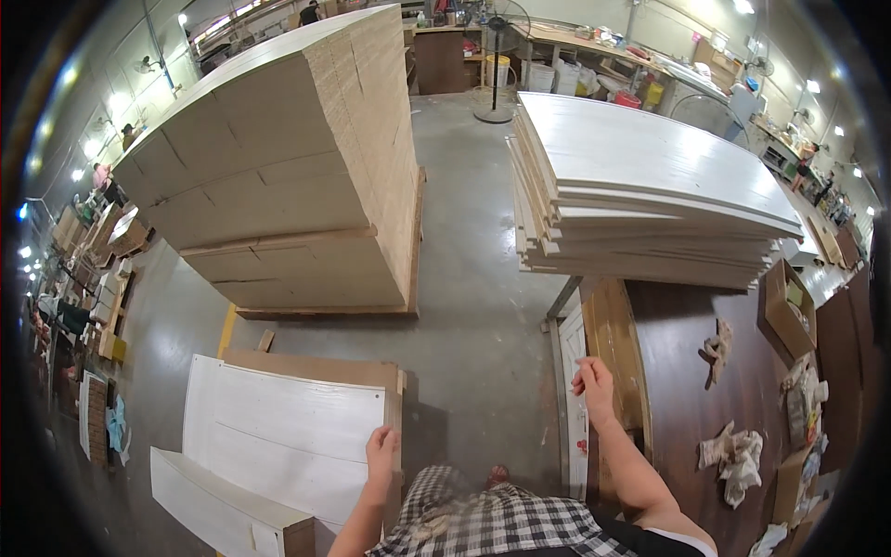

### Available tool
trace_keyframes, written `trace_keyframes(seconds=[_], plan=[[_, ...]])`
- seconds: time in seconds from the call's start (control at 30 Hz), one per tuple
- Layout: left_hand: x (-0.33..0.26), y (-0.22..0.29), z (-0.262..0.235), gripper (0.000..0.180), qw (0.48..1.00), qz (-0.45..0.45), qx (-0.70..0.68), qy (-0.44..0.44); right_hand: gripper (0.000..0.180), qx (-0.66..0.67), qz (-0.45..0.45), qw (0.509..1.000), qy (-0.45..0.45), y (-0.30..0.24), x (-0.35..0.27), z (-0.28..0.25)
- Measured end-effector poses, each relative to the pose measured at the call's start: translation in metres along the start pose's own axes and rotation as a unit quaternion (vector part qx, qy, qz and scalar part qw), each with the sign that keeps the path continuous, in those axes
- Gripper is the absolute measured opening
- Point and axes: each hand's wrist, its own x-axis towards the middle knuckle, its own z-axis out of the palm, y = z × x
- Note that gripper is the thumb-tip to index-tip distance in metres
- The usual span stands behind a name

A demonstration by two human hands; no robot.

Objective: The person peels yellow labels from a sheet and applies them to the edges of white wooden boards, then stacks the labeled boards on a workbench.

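Observation:
My left hand (380, 451) hangs with its fingers loosely curled, beside the right edge of a stack of white panels (278, 408) at the lower left. Nothing shows in it. My right hand (595, 381) is raised in front of me, fingers bent inward and empty as far as I see. It is nearest to a brown cardboard-like strip (613, 343) along the left edge of a dark brown table (673, 371). Ahead on the right, white boards (659, 158) are piled unevenly.
A tall stack of pale boards (269, 167) stands on a pallet at the left. A grey floor aisle (464, 232) runs ahead to a black stand fan (495, 74). Crumpled gloves (717, 351), a rag (738, 459) and an open carton (789, 306) lie on the right.

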Motion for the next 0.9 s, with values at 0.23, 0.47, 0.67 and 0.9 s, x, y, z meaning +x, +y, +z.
trace_keyframes(seconds=[0.23, 0.47, 0.67, 0.9], plan=[[0.122, 0.135, 0.094, 0.025, 0.996, 0.035, -0.022, -0.081, 0.017, 0.019, -0.107, 0.994, 0.019, -0.073, 0.065, 0.025], [0.158, 0.287, 0.238, 0.033, 0.955, 0.147, -0.099, -0.239, 0.019, -0.013, -0.301, 0.924, 0.235, -0.177, 0.096, -0.068], [0.127, 0.370, 0.320, 0.051, 0.916, 0.235, -0.112, -0.304, 0.019, -0.132, -0.360, 0.854, 0.350, -0.264, 0.155, -0.215], [0.099, 0.392, 0.362, 0.065, 0.928, 0.177, -0.142, -0.296, 0.044, -0.308, -0.400, 0.809, 0.301, -0.266, 0.280, -0.586]])
